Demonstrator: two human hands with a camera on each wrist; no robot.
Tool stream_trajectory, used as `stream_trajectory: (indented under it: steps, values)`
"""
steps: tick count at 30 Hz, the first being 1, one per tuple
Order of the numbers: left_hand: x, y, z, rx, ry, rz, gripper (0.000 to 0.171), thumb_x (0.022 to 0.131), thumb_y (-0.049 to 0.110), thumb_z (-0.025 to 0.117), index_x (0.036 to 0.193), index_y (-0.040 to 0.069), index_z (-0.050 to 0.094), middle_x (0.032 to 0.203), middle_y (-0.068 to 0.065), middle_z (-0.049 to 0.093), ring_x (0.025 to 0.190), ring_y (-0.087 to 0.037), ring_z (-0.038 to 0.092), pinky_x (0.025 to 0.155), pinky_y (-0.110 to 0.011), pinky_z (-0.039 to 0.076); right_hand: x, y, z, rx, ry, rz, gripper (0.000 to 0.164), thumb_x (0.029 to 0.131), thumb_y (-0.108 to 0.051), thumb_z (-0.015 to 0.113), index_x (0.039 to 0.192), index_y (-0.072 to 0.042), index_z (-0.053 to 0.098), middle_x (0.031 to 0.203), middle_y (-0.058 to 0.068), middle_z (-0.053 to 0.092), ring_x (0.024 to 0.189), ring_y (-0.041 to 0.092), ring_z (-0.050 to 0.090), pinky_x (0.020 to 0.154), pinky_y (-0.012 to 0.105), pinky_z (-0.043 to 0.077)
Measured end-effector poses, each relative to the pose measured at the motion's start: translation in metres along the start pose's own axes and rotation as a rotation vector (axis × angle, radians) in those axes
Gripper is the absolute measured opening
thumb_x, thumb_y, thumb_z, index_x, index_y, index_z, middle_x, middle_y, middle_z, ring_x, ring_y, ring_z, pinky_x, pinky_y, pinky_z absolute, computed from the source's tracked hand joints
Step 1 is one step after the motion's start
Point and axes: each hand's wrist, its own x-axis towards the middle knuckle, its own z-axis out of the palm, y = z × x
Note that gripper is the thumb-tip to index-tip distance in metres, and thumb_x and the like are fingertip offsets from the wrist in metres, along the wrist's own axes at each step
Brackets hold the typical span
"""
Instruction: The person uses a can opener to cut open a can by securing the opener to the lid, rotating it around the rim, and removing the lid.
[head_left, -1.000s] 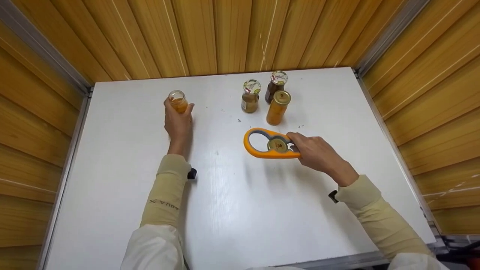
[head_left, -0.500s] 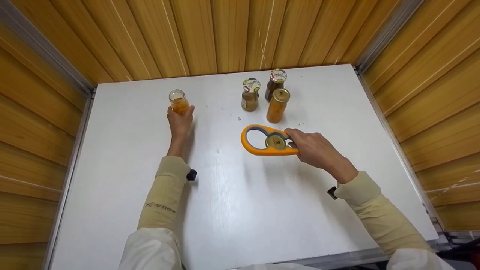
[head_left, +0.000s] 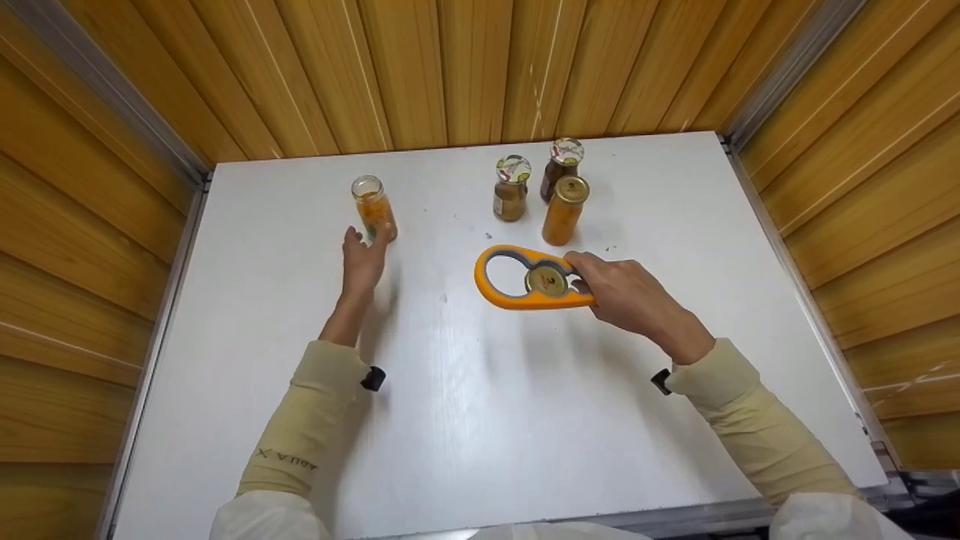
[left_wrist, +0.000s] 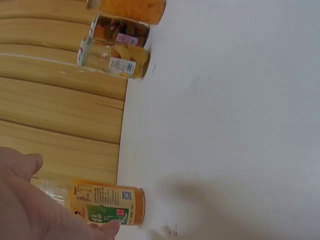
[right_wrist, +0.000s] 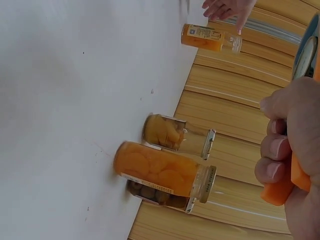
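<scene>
Holding my left hand (head_left: 363, 266), fingers apart, beside a lidless clear-glass jar (head_left: 373, 205), I clamp an oval orange-plastic opener (head_left: 535, 301) in my right hand (head_left: 628, 296).

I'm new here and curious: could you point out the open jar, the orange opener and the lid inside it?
Open jar (head_left: 373, 209), head view: on the side of its body.
Orange opener (head_left: 536, 301), head view: on the lower band of its frame.
Lid (head_left: 547, 280), head view: on its flat top.
</scene>
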Motion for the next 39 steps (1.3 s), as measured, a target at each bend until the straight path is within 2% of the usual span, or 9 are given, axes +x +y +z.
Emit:
stream_trajectory:
  steps: [6, 11, 14, 18, 21, 24, 30, 39]
  values:
    - [-0.038, 0.003, 0.004, -0.031, -0.169, 0.074, 0.078, 0.106, 0.044, 0.056, 0.161, 0.0, 0.023, 0.163, -0.019, 0.033, 0.148, -0.033, 0.036, 0.119, -0.047, 0.034, 0.008, -0.007, -0.002, 0.002, 0.004, -0.042, 0.048, 0.088, 0.002, 0.078, 0.128, -0.004, 0.052, 0.105, 0.011, 0.072, 0.074, 0.023, 0.067, 0.069, 0.038, 0.061]
    - [-0.073, 0.008, 0.017, -0.094, -0.342, 0.043, 0.07, 0.106, 0.041, 0.057, 0.158, 0.0, 0.033, 0.158, -0.017, 0.042, 0.141, -0.028, 0.046, 0.113, -0.038, 0.043, 0.013, -0.015, -0.003, 0.011, -0.024, -0.036, 0.048, 0.09, -0.001, 0.079, 0.129, -0.007, 0.052, 0.106, 0.009, 0.071, 0.072, 0.021, 0.064, 0.07, 0.035, 0.061]
    - [-0.094, 0.011, 0.025, -0.12, -0.409, 0.033, 0.063, 0.106, 0.04, 0.058, 0.154, 0.004, 0.042, 0.15, -0.013, 0.052, 0.133, -0.025, 0.056, 0.109, -0.036, 0.047, 0.014, -0.019, -0.003, 0.012, -0.03, -0.041, 0.048, 0.09, -0.001, 0.079, 0.129, -0.007, 0.052, 0.107, 0.008, 0.071, 0.071, 0.02, 0.063, 0.069, 0.035, 0.06]
    - [-0.118, 0.013, 0.035, -0.232, -0.479, 0.067, 0.05, 0.108, 0.032, 0.056, 0.148, 0.002, 0.05, 0.139, -0.014, 0.06, 0.124, -0.029, 0.063, 0.106, -0.038, 0.05, 0.015, -0.024, -0.002, 0.01, -0.019, -0.057, 0.043, 0.092, -0.003, 0.077, 0.127, -0.008, 0.052, 0.105, 0.006, 0.07, 0.071, 0.019, 0.063, 0.065, 0.035, 0.058]
    - [-0.132, 0.013, 0.04, -0.323, -0.548, 0.091, 0.044, 0.109, 0.024, 0.054, 0.145, 0.0, 0.053, 0.136, -0.017, 0.061, 0.122, -0.031, 0.064, 0.106, -0.039, 0.051, 0.016, -0.027, -0.002, 0.012, -0.02, -0.06, 0.04, 0.093, -0.005, 0.076, 0.125, -0.009, 0.052, 0.105, 0.006, 0.069, 0.071, 0.018, 0.063, 0.064, 0.034, 0.057]
    - [-0.14, 0.011, 0.044, -0.379, -0.62, 0.07, 0.041, 0.109, 0.02, 0.054, 0.145, 0.001, 0.053, 0.138, -0.019, 0.06, 0.121, -0.032, 0.065, 0.105, -0.039, 0.051, 0.015, -0.031, -0.002, 0.008, -0.041, -0.055, 0.042, 0.094, -0.006, 0.076, 0.128, -0.009, 0.052, 0.108, 0.006, 0.07, 0.072, 0.018, 0.063, 0.066, 0.034, 0.058]
    - [-0.143, 0.003, 0.051, -0.48, -0.726, -0.024, 0.043, 0.105, 0.019, 0.062, 0.143, 0.0, 0.056, 0.138, -0.02, 0.062, 0.123, -0.035, 0.064, 0.105, -0.04, 0.051, 0.013, -0.038, 0.0, 0.01, -0.072, -0.056, 0.044, 0.094, -0.008, 0.076, 0.13, -0.01, 0.052, 0.11, 0.008, 0.07, 0.071, 0.019, 0.062, 0.068, 0.033, 0.058]
    - [-0.149, -0.01, 0.058, -0.523, -0.811, 0.025, 0.054, 0.097, 0.031, 0.074, 0.137, -0.002, 0.061, 0.129, -0.021, 0.064, 0.111, -0.029, 0.068, 0.108, -0.041, 0.049, 0.011, -0.044, 0.007, -0.009, -0.061, -0.099, 0.045, 0.092, -0.006, 0.078, 0.128, -0.011, 0.051, 0.103, 0.005, 0.067, 0.068, 0.017, 0.06, 0.062, 0.029, 0.056]
